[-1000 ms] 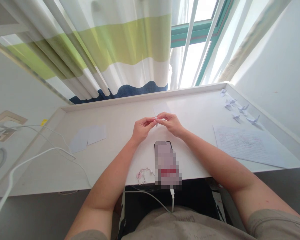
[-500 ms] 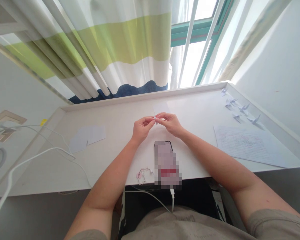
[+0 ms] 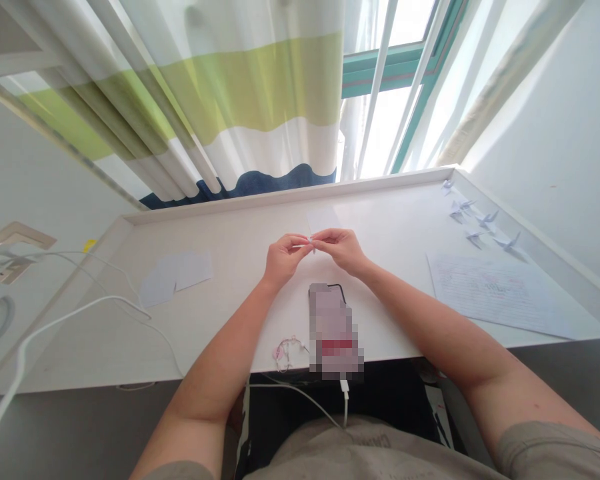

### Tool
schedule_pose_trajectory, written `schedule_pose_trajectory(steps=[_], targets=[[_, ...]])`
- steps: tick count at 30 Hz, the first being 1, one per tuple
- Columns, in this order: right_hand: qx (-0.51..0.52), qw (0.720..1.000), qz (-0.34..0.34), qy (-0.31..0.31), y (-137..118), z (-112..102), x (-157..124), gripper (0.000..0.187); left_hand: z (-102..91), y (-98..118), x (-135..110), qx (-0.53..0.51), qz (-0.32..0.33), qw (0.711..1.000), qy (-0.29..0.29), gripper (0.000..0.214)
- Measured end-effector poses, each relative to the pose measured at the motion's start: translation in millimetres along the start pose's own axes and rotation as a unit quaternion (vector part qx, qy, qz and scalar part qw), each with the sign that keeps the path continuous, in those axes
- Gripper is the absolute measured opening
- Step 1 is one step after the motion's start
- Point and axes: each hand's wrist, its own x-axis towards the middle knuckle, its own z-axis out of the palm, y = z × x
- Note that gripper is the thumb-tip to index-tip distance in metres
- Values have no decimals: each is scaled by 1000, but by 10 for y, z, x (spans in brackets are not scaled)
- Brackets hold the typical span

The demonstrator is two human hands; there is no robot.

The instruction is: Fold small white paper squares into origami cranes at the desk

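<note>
Nearest us, a white charging cable (image 3: 345, 393) climbs to a pixelated phone (image 3: 333, 330) lying at the table's (image 3: 230, 233) near edge, with tangled earphones (image 3: 286, 352) just left of it. Beyond the phone, our left hand (image 3: 283, 259) and right hand (image 3: 341, 252) meet, their fingertips (image 3: 325, 235) narrowly pinched on a tiny folded paper piece (image 3: 311, 241) above the table's middle. With a fold this small, we do best to keep both hands close and steady and crease with the pads, not tug. The pale piece narrows to a point; its exact shape is too small to tell. Farther out lie a loose paper square (image 3: 324, 220), pale paper squares (image 3: 176, 279) toward the left edge, a written sheet (image 3: 495, 293) by the right edge, and paper cranes (image 3: 480, 217) in the far right corner.
</note>
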Motion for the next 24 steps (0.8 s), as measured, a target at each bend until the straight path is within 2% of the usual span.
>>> schedule_pose_trajectory(steps=[9,16,24], targets=[[37,999,13,5,58,-32,21,43,-10,66,-2,-29,-27,999,-28,28],[32,999,14,4,52,-19,16,43,5,42,-21,-17,-44,999,-22,32],[24,999,16,19,70,-31,24,42,11,13,-8,-7,-19,1000,-9,31]])
